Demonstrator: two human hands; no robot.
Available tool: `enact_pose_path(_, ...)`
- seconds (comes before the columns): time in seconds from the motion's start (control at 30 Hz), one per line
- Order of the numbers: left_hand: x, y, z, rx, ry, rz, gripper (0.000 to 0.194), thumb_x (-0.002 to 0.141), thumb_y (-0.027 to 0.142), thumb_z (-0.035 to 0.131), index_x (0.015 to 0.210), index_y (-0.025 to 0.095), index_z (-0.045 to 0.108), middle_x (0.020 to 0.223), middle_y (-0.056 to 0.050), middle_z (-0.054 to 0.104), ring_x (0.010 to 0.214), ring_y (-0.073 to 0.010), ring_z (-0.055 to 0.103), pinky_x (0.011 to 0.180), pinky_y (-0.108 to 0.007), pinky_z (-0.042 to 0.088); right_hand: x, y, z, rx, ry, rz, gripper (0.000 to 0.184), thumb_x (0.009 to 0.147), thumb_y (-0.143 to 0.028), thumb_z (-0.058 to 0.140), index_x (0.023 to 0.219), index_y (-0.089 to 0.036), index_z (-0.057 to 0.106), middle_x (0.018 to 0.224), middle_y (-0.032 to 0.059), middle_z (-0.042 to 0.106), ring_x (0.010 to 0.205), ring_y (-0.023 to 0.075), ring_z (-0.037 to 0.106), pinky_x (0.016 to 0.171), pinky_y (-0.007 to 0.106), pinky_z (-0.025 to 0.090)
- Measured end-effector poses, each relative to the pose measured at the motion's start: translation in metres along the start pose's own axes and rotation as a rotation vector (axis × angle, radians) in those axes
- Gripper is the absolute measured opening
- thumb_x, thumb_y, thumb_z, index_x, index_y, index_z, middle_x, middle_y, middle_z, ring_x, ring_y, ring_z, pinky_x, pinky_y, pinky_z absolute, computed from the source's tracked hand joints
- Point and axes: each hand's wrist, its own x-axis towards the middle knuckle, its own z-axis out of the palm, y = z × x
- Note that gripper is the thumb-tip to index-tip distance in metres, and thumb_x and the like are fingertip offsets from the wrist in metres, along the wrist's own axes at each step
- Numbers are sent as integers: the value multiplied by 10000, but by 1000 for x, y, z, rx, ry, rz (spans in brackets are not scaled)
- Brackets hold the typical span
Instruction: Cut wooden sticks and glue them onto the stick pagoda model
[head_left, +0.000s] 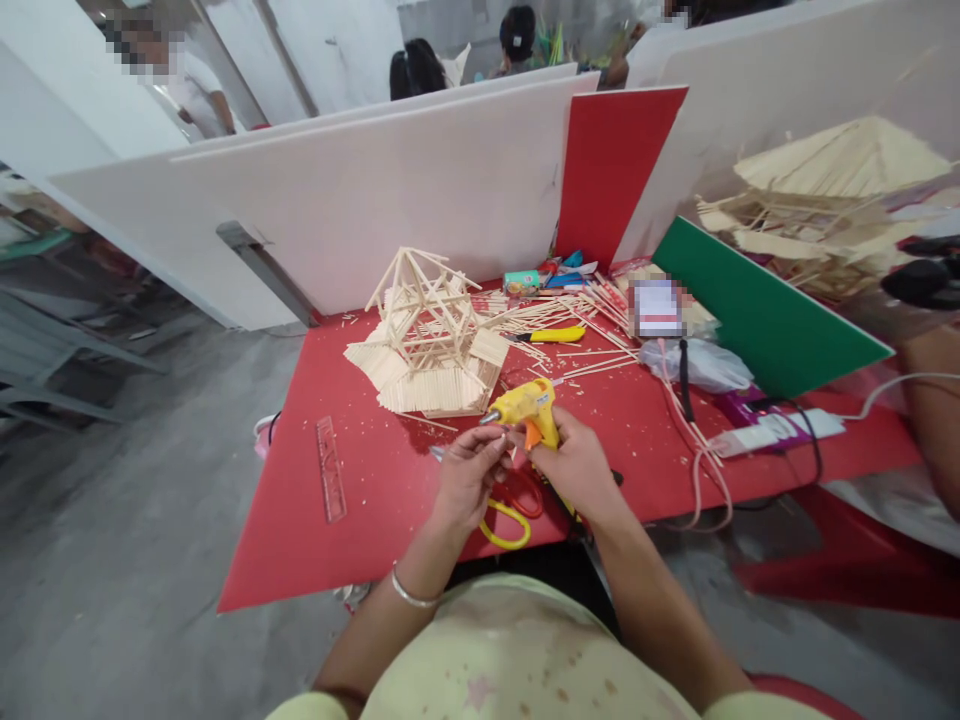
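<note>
My right hand [579, 468] is wrapped round the handle of a yellow glue gun [531, 402] with an orange trigger, its nozzle pointing left. Just below the nozzle, my left hand [466, 478] has thumb and fingers pinched together; whatever sits between them is too small to make out. Behind both hands stands a model made of thin wooden sticks [431, 330], with an open frame on top and slatted panels round its base. Scissors [508, 525] with yellow and red handles lie under my hands, partly hidden.
A clear ruler [330, 470] lies on the red tabletop [281, 530]. Behind the glue gun are a yellow utility knife [556, 335] and loose sticks [540, 312]. A power strip [780, 433] with cords lies right, near a green board [765, 310]. White partitions [420, 190] stand behind.
</note>
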Motion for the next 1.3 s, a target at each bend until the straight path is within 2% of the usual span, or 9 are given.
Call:
enact_pose_path(0.13, 1, -1, 1, 137, 30, 84, 329, 683, 294, 865, 867, 157, 629, 677, 11, 672, 537, -103, 635, 457, -169, 430, 2, 8, 4, 12, -27, 18, 234, 733, -307, 677, 931, -187, 649, 838, 6, 718, 737, 158, 635, 667, 262, 487)
enact_pose_path(0.3, 2, -3, -1, 239, 35, 53, 353, 694, 360, 853, 868, 147, 632, 667, 4, 662, 507, -99, 618, 434, -167, 416, 1, 8, 5, 19, 19, 26, 255, 744, -359, 691, 921, -183, 639, 826, 15, 710, 703, 155, 614, 640, 260, 473)
enact_pose_path(0.43, 2, -9, -3, 248, -32, 34, 337, 764, 412, 791, 938, 141, 689, 751, -31, 699, 489, -81, 587, 389, -161, 371, -2, 9, 6, 41, 94, 29, 297, 745, -421, 710, 909, -186, 634, 796, 5, 698, 683, 147, 603, 619, 250, 471)
enact_pose_path(0.57, 3, -14, -5, 248, -68, 16, 341, 791, 463, 755, 873, 138, 691, 746, -45, 706, 473, -75, 575, 382, -157, 344, -3, 16, 8, 37, 103, 47, 334, 752, -453, 719, 936, -186, 641, 786, 7, 702, 658, 140, 592, 596, 246, 469)
enact_pose_path(0.73, 3, -13, -5, 234, -58, 2, 385, 780, 499, 753, 886, 133, 699, 723, -47, 700, 487, -83, 586, 390, -157, 353, -3, 22, 13, 71, 106, 65, 401, 755, -481, 732, 1003, -178, 650, 816, 27, 721, 661, 148, 598, 596, 256, 480)
enact_pose_path(0.97, 0, -6, -2, 138, -20, 22, 364, 754, 463, 787, 840, 123, 691, 672, -30, 672, 449, -63, 551, 375, -148, 338, 0, 20, 17, 64, 68, 73, 377, 743, -465, 737, 981, -182, 663, 800, 19, 706, 655, 148, 586, 589, 255, 475)
enact_pose_path(1.07, -1, -1, -1, 100, -7, 22, 367, 729, 453, 812, 827, 122, 687, 655, -31, 675, 442, -65, 551, 370, -148, 340, 1, 21, 10, 33, 68, 48, 370, 774, -467, 696, 1015, -188, 665, 832, 15, 701, 707, 154, 593, 627, 258, 479)
enact_pose_path(1.17, -2, 4, -2, 75, 9, 48, 354, 724, 436, 820, 810, 120, 687, 647, -33, 676, 439, -61, 547, 371, -147, 347, 1, 21, -7, -43, 91, 6, 361, 782, -466, 683, 1017, -194, 658, 828, 6, 678, 691, 145, 571, 617, 254, 458)
enact_pose_path(1.3, -4, 7, -4, 42, 19, 66, 346, 723, 431, 820, 799, 119, 692, 644, -27, 670, 438, -54, 542, 372, -144, 357, 1, 9, -35, -100, 104, -167, 321, 803, -487, 657, 947, -202, 624, 749, -14, 602, 639, 128, 511, 574, 248, 408)
